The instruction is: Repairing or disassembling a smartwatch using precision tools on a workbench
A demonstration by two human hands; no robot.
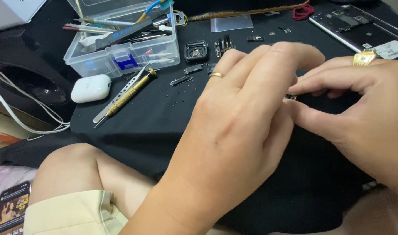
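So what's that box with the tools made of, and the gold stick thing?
The tool box looks like clear plastic: you can see the tools through its walls. The gold stick, a small screwdriver, seems to be shiny metal, perhaps brass, with bright glints along it.

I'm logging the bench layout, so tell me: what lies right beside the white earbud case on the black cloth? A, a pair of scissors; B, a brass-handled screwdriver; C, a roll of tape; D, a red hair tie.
B: the brass-handled screwdriver lies slanted just right of the white earbud case, below the clear tool box.
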